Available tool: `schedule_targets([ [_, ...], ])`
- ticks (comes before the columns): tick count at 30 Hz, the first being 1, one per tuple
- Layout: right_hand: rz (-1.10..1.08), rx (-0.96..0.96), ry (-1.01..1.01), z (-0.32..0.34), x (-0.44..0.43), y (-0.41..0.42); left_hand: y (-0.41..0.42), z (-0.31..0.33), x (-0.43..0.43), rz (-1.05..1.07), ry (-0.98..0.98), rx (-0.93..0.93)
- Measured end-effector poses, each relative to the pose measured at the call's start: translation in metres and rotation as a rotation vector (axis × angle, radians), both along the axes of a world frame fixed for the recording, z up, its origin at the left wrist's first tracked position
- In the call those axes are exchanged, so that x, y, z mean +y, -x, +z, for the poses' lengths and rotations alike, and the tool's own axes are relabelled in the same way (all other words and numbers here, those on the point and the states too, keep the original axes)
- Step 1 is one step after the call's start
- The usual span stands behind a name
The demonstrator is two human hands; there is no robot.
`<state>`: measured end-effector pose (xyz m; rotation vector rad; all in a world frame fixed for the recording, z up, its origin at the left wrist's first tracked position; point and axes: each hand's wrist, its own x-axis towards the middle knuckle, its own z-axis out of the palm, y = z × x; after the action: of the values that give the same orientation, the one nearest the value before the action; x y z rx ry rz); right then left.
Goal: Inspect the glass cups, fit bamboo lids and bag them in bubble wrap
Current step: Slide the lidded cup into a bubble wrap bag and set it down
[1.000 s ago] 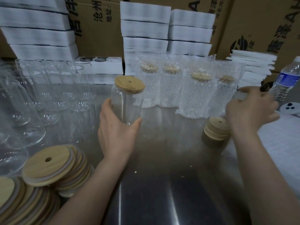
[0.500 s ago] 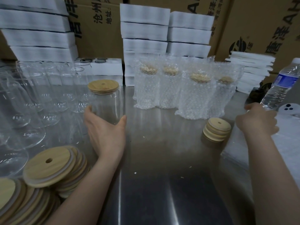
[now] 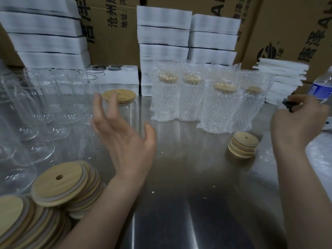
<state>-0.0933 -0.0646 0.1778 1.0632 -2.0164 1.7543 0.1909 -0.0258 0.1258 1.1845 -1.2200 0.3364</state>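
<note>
Nearest the camera, at the lower left, two slumped stacks of bamboo lids (image 3: 59,184) are seen on the steel table (image 3: 179,221). A small round hole is shown in the uppermost one. Just beyond them the left hand (image 3: 125,142) is held above the table with the fingers straight and spread, and nothing is held in it. Close behind its fingers the lidded glass cup (image 3: 131,114) is stood upright on the table, capped by a fitted lid (image 3: 119,95). Whether the cup is touched by the blurred fingertips cannot be told.

To the right, at about the same depth, a short lid stack (image 3: 243,147) is set on the table. Beside it, along the right edge, a heap of bubble wrap (image 3: 319,159) is laid. Above that heap the right hand (image 3: 296,124) is raised with its fingers curled at a small dark object (image 3: 288,105). Whether that object is actually gripped cannot be told.

Farther back on the left, a crowded group of empty glass cups (image 3: 45,108) is stood upright, without lids. In the middle, four wrapped cups (image 3: 221,106) are lined up side by side, each enclosed in a bubble-wrap bag through which a pale lid can be made out. A water bottle (image 3: 321,87) is partly hidden behind the right hand.

Along the back, white foam blocks (image 3: 161,33) are piled in several columns, and cardboard boxes (image 3: 111,33) printed with dark characters are stacked behind them.
</note>
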Motion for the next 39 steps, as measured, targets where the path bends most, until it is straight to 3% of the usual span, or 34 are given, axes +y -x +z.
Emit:
schedule_targets([
  [2, 0.051, 0.009, 0.06, 0.003, 0.002, -0.01, 0.006, 0.002, 0.004, -0.086, 0.11, -0.106],
  [5, 0.176, 0.034, 0.1, 0.003, 0.006, -0.028, 0.013, 0.001, 0.007, -0.231, 0.105, -0.21],
  [7, 0.263, 0.021, 0.119, 0.002, 0.008, -0.04, 0.017, -0.001, 0.01, -0.388, -0.022, -0.212],
  [12, 0.474, -0.033, 0.163, -0.006, 0.009, -0.073, 0.027, -0.011, 0.013, -0.706, -0.588, -0.196],
  [15, 0.567, -0.03, 0.167, -0.014, 0.008, -0.088, 0.031, -0.015, 0.012, -0.816, -0.766, -0.099],
  [20, 0.677, 0.043, 0.2, -0.026, 0.008, -0.107, 0.032, -0.016, 0.006, -0.996, -0.814, 0.179],
  [25, 0.839, -0.008, 0.175, -0.035, 0.006, -0.116, 0.027, -0.018, 0.001, -0.902, -0.829, 0.296],
  [28, 0.924, 0.01, 0.109, -0.04, 0.007, -0.121, 0.023, -0.017, -0.005, -0.842, -0.787, 0.468],
  [35, 1.098, 0.195, -0.39, -0.056, 0.003, -0.125, 0.013, -0.019, -0.01, -0.73, -0.694, 0.695],
  [39, 1.287, 0.134, -0.512, -0.064, 0.003, -0.128, 0.012, -0.018, -0.009, -0.755, -0.7, 0.718],
])
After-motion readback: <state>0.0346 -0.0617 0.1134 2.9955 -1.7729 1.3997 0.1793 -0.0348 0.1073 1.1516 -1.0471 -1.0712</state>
